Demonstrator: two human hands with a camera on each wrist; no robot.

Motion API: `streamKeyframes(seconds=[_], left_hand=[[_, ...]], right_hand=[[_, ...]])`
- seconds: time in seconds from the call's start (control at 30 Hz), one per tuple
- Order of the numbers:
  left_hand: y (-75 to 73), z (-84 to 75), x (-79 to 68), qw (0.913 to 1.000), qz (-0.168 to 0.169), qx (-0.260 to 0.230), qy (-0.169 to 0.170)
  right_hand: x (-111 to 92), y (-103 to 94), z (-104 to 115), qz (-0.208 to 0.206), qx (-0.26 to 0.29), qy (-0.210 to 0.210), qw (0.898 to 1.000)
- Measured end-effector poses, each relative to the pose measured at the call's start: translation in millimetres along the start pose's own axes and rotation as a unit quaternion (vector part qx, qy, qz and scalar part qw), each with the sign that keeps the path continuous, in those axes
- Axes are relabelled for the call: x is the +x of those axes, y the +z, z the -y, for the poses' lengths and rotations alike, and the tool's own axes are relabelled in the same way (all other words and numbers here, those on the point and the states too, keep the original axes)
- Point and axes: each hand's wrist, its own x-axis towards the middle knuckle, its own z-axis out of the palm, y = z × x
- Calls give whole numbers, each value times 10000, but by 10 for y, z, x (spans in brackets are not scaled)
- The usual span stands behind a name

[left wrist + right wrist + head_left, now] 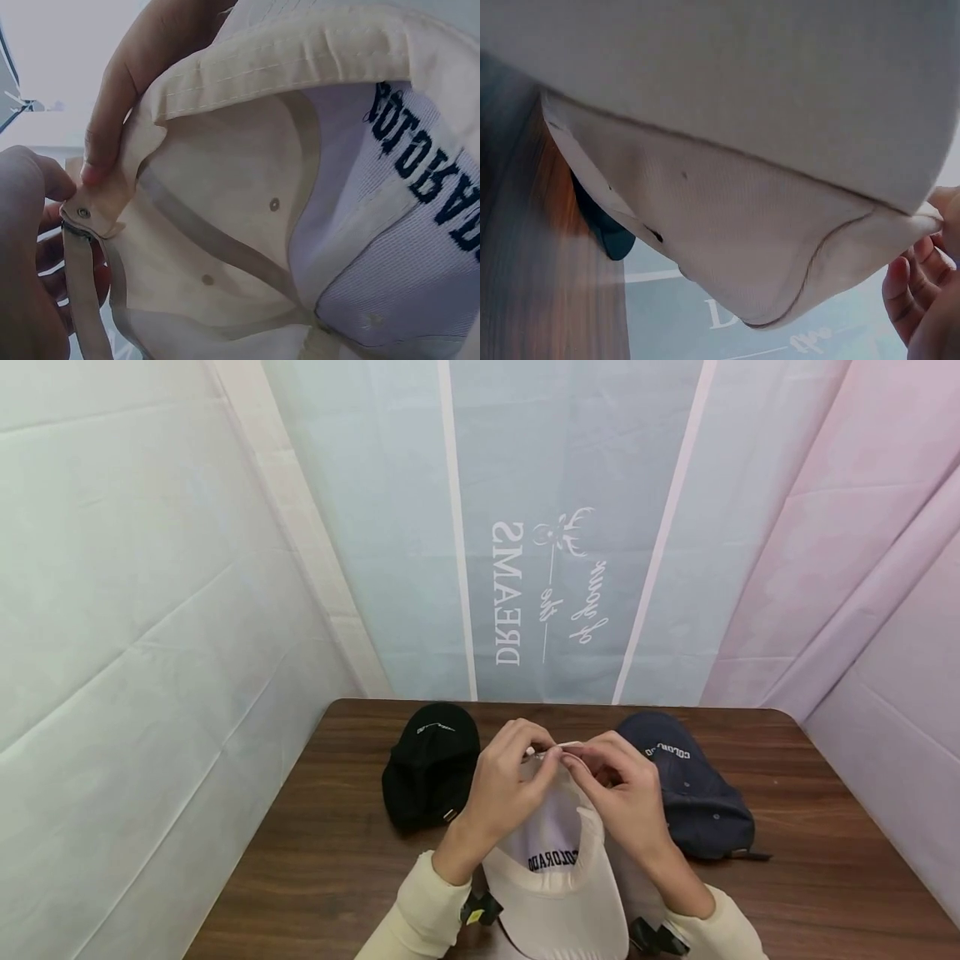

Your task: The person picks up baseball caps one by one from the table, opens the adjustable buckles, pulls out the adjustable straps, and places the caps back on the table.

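Head view, cream cap: between the hands at bench center, near side, its opening exposed and its brim pointing near.
Head view, left hand: the left hand [506, 785] pinches the far edge of the cream cap [547, 835] with thumb and fingers.
Head view, right hand: the right hand [626, 789] pinches the same edge, fingertips close to those of the left.
Head view, loss of grip: if either pinch slackens, the cap could probably drop brim-first onto the bench [300, 868].
Head view, cap lettering: "COLORADO" shows reversed inside the cream cap; the navy cap [697, 797], right, carries partly covered white "COLORADO"; on the black cap [431, 768], left, only a final "DO" is legible.
Head view, backdrop [570, 443]: "DREAMS" and "the" appear reversed; remaining script uncertain.
Left wrist view, strap [84, 300]: hangs below the pinched fabric, beside a metal eyelet [84, 213].
Left wrist view, strap hazard: a twisted strap or hidden sightline could cause misalignment or snagging.
Left wrist view, lettering: dark reversed "COLORADO", partly cropped.
Right wrist view, fingers: curled at the cap's edge; exact contact cannot be told.
Right wrist view, lettering: a pale "D" on the backdrop.
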Motion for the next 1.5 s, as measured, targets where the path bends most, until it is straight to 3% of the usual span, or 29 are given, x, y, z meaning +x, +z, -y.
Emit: streamKeyframes(seconds=[0.53,0.9,1.5], left_hand=[[-17,-3,-7,9995,-251,-156,-126],[-51,10,-49,9990,-181,-211,-357],[-57,-22,-60,9976,-232,-463,-469]], right_hand=[[-2,54,16,88,-765,-887,9931],[11,72,54,355,-842,-907,9917],[21,127,51,226,-899,-1330,9868]])
